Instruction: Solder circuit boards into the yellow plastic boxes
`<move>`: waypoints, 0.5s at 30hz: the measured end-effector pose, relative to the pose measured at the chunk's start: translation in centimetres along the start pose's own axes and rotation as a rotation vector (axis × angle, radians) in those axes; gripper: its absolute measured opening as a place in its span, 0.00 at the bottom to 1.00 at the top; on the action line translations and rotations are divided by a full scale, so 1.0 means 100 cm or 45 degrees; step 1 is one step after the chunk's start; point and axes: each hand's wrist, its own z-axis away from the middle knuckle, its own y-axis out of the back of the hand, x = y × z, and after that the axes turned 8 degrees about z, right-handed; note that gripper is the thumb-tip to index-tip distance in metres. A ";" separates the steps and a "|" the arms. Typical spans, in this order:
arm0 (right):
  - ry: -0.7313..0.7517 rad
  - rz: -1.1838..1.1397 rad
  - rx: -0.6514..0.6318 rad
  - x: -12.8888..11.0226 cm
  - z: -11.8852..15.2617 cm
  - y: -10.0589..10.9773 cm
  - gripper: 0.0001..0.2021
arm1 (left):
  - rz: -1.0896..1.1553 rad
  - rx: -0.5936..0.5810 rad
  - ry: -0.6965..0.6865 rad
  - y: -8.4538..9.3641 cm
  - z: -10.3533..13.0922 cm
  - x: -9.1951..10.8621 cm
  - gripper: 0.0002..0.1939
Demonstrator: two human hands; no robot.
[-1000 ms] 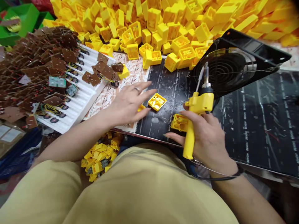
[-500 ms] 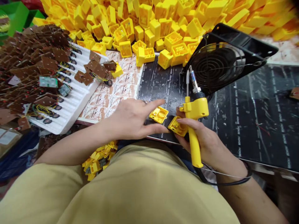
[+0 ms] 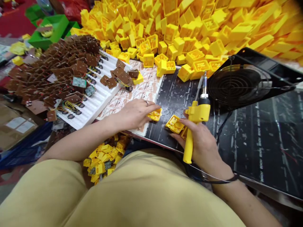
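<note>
My left hand [image 3: 136, 114] is closed on the edge of a small open yellow plastic case [image 3: 155, 114] at the black work surface. In my right hand [image 3: 203, 143] is a yellow soldering gun [image 3: 197, 113], its metal tip and thin feed tube pointing away from me. The thumb and fingers of that hand also touch a second open yellow case [image 3: 174, 123], with its hollow side up. More yellow plastic under the right thumb is partly hidden. The two cases lie a short gap apart.
A black fan [image 3: 236, 82] stands behind the soldering gun. Yellow cases [image 3: 170, 33] are heaped along the back. On the left, a white foam tray [image 3: 91, 110] bears many brown circuit boards [image 3: 63, 67] with wires and small round speakers. Yellow pieces [image 3: 104, 159] lie below the table edge.
The view has swung left, so the scene sits further right. My left hand has closed on its yellow case and drawn it a little away from the one at my right hand.
</note>
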 end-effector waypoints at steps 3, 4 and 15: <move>0.076 -0.035 -0.064 0.010 -0.001 0.005 0.24 | -0.012 -0.029 -0.076 0.010 -0.008 0.011 0.29; 0.104 -0.051 -0.098 0.014 -0.002 0.009 0.23 | -0.036 0.005 -0.069 0.015 -0.011 0.007 0.31; -0.004 -0.042 0.037 0.026 0.010 0.030 0.28 | -0.083 0.507 0.545 0.095 -0.033 -0.105 0.28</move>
